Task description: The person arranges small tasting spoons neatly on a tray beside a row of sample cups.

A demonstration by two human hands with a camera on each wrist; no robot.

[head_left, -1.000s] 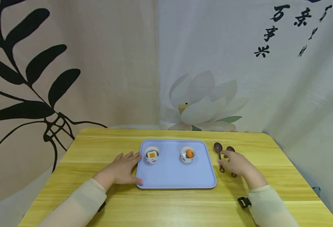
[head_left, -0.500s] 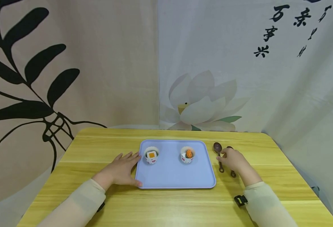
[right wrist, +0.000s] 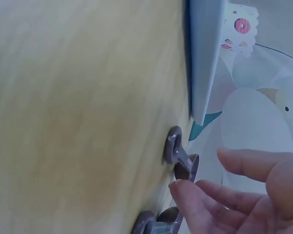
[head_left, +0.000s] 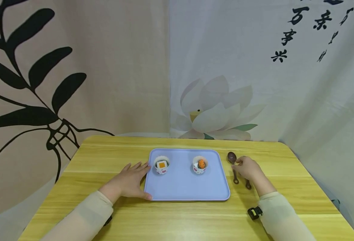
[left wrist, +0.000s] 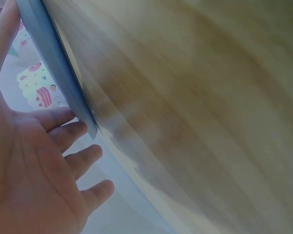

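In the head view, my left hand (head_left: 131,181) spreads along the left edge of a light blue tray (head_left: 181,187), fingertips and thumb at its rim. The left wrist view shows that palm with straight fingers touching the tray's side. My right hand (head_left: 250,169) reaches over two dark brown spoons right of the tray. Its fingertips are beside the handle of the left spoon (head_left: 232,157). The hand covers most of the right spoon (head_left: 248,185); only its handle end shows. In the right wrist view, thumb and fingers stand apart near the spoons.
On the tray stand two patterned paper cups: the left cup (head_left: 162,170) holds a white and orange piece, the right cup (head_left: 199,169) an orange one. A wooden table (head_left: 177,221) lies beneath. A printed curtain (head_left: 128,83) hangs behind.
My right hand has shifted slightly left and now hides the bowl of the right spoon. My left hand stays at the tray's edge.
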